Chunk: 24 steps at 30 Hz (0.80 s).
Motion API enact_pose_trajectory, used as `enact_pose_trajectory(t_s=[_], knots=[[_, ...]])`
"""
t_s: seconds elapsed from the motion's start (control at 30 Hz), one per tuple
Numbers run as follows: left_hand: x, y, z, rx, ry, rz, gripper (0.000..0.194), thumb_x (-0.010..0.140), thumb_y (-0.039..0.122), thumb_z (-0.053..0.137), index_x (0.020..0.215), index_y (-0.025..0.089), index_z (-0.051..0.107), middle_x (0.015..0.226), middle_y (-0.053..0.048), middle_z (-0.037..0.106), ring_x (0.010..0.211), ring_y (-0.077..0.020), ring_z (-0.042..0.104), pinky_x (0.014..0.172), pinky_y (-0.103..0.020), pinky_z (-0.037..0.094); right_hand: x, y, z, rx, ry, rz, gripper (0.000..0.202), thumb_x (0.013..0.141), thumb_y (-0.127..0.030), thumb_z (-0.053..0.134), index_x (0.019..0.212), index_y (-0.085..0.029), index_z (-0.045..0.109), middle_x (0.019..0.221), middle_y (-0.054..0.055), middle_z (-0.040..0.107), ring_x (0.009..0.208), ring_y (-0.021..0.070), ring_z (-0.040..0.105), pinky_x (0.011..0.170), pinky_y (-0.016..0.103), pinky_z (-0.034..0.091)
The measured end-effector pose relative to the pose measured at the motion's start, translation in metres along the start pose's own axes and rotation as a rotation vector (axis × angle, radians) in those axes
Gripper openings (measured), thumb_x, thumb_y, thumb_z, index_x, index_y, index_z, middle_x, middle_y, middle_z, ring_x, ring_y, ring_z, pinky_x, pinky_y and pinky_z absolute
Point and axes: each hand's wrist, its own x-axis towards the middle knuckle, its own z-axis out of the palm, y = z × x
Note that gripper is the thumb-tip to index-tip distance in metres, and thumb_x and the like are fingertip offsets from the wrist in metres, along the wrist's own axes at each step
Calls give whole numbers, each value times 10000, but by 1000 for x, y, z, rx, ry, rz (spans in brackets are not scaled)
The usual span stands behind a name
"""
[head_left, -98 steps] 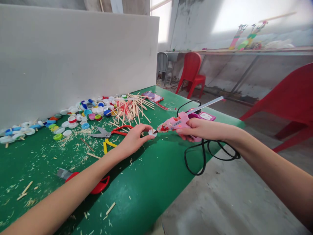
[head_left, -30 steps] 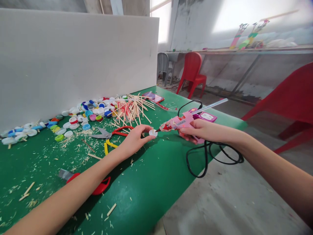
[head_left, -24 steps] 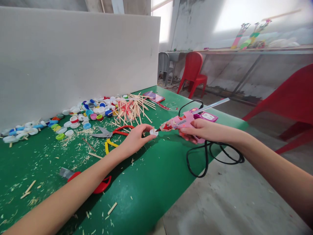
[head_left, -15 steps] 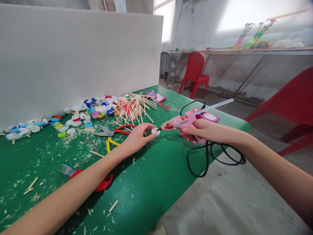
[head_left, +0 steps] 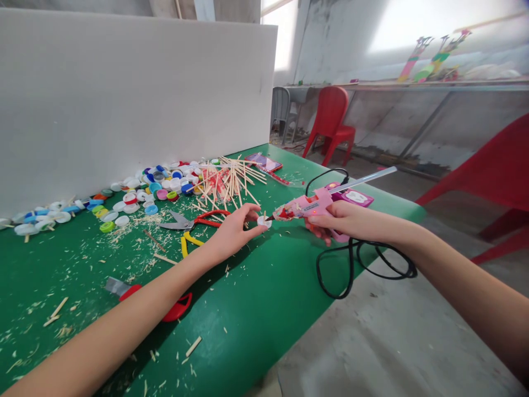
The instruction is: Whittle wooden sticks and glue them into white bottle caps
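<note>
Head view has shifted slightly, the left hand (head_left: 233,232) still pinching a white cap (head_left: 264,222), the right hand (head_left: 346,218) gripping the pink glue gun (head_left: 306,206).

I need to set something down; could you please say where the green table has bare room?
The widest nearly bare patch of table lies between the lower red-handled scissors and the black cord; a narrow one, right of the purple box. Bottle caps and wooden sticks crowd the white panel; shavings surround the upper scissors.

The left hand (head_left: 233,231) pinches a white cap (head_left: 264,221); the right hand (head_left: 339,219) aims a pink glue gun (head_left: 308,207), its tip at the cap, above a green table (head_left: 256,298).
</note>
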Motion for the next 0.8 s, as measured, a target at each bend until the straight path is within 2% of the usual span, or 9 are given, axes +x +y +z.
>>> enact_pose_trajectory(t_s=[0.63,0.8], knots=[[1,2,0,21,13,9,382,860,372,626,1177,205,492,1081,-62,638,1031,-178,603,879,-337,486,-2,-10,1,-29,10,2,534,822,-698,479,716,-198,635,701,33,660,650,148,540,654,303,416],[1,1,0,36,22,22,391,856,379,627,1179,207,491,1109,-72,642,1042,-185,606,844,-331,486,-6,-14,2,-24,13,-1,515,863,-657,461,720,-190,626,706,36,656,665,141,525,678,299,393]])
